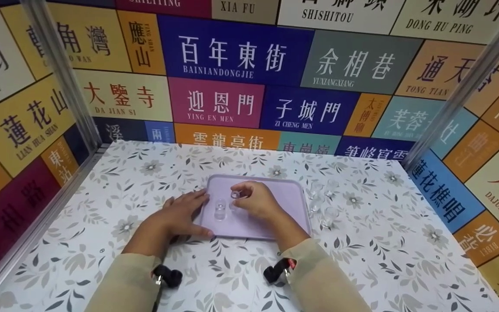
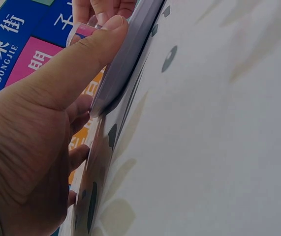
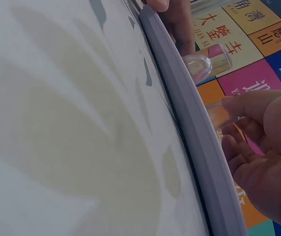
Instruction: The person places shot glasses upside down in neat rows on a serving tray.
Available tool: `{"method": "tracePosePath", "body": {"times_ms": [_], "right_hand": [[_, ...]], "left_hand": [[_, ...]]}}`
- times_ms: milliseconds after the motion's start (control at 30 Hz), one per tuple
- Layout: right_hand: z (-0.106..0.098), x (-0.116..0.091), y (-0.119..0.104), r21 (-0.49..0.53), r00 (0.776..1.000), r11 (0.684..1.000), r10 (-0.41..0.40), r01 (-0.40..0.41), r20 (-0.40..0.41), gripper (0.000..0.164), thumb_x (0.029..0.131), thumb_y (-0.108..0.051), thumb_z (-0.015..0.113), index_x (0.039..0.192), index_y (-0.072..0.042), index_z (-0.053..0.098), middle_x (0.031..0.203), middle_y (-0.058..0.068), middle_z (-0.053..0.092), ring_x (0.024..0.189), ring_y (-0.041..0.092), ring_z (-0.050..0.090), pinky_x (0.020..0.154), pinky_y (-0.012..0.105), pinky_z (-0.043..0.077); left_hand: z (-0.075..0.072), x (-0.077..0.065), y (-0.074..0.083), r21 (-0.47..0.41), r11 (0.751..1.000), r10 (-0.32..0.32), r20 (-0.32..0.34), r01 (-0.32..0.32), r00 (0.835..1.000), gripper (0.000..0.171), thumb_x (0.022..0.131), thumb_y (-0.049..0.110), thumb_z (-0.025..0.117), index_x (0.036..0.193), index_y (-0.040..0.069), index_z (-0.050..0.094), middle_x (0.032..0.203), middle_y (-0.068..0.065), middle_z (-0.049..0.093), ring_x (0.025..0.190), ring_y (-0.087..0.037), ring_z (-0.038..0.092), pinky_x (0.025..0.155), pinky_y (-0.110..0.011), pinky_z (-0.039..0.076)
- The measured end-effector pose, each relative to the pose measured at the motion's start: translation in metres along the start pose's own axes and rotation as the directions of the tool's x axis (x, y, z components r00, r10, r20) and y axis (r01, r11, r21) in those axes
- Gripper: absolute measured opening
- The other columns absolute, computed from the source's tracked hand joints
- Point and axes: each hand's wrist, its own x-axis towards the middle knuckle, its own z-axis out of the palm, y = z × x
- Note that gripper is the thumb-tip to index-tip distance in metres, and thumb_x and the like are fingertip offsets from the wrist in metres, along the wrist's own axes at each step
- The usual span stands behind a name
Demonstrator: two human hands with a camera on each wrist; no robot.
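Observation:
A shallow lilac tray [image 1: 287, 195] lies on the table before me. My left hand [image 1: 180, 219] rests at its left side, fingers spread along the edge and thumb near the front corner. On the left part of the tray stands a small clear cup [image 1: 220, 211]. Just right of it, my right hand [image 1: 256, 203] pinches another clear cup [image 1: 235, 195] by its upper part, between thumb and fingers. In the right wrist view this pinched cup [image 3: 220, 116] stands close behind the tray rim, with the first cup [image 3: 210, 63] nearby.
Several more clear cups [image 1: 329, 214] stand grouped on the table to the right of the tray. A floral white cloth [image 1: 375, 260] covers the table. Printed panels [image 1: 232, 52] and metal posts [image 1: 69, 82] rise around its back and sides.

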Motion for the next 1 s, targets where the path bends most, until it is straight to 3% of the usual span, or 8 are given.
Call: {"method": "tracePosePath", "body": {"times_ms": [167,300,467,633,1000], "right_hand": [[-0.009,-0.003,-0.007,0.043,1.0,0.999,0.011,-0.012,0.015,0.042,0.077,-0.012,0.081,0.118,-0.014,0.071,0.112,0.006,0.072,0.105,0.021,0.066,0.086,0.029,0.056],[-0.027,-0.006,-0.012,0.038,1.0,0.999,-0.014,0.014,-0.018,0.044,0.078,-0.015,0.082,0.121,-0.012,0.069,0.12,0.011,0.069,0.111,0.024,0.066,0.093,0.034,0.055],[-0.059,-0.01,-0.012,0.047,0.994,0.998,-0.038,0.043,-0.102,0.044,0.078,-0.02,0.084,0.119,-0.016,0.07,0.121,0.01,0.07,0.11,0.023,0.067,0.094,0.034,0.056],[-0.094,-0.018,-0.011,0.079,0.982,0.996,-0.015,0.03,-0.188,0.045,0.076,-0.026,0.086,0.117,-0.019,0.07,0.117,0.003,0.07,0.111,0.023,0.066,0.093,0.032,0.057],[-0.161,-0.043,0.013,0.098,0.948,0.994,0.071,-0.043,-0.311,0.051,0.076,-0.036,0.085,0.122,-0.022,0.067,0.123,0.004,0.066,0.119,0.023,0.06,0.095,0.034,0.054]], "left_hand": [[0.001,0.0,-0.001,-0.01,1.0,-0.003,-0.007,0.003,1.0,0.121,0.058,0.083,0.072,0.157,0.035,0.022,0.167,0.015,0.009,0.156,-0.027,0.012,0.12,-0.069,0.004],[0.002,0.0,-0.001,-0.007,1.0,0.006,-0.013,-0.006,1.0,0.121,0.059,0.083,0.071,0.157,0.034,0.023,0.167,0.012,0.011,0.155,-0.03,0.013,0.118,-0.072,0.005],[0.002,0.0,-0.001,-0.016,0.999,0.03,-0.018,-0.031,0.999,0.123,0.058,0.084,0.07,0.158,0.03,0.024,0.167,0.01,0.012,0.154,-0.032,0.014,0.117,-0.073,0.006],[0.001,-0.001,0.0,-0.023,0.999,0.024,-0.012,-0.024,1.0,0.123,0.058,0.085,0.07,0.158,0.031,0.023,0.167,0.011,0.011,0.155,-0.03,0.012,0.119,-0.07,0.004],[0.003,-0.001,0.001,-0.052,0.999,0.004,-0.017,-0.005,1.0,0.125,0.057,0.081,0.074,0.159,0.031,0.019,0.167,0.014,0.01,0.156,-0.028,0.011,0.121,-0.067,0.003]]}}
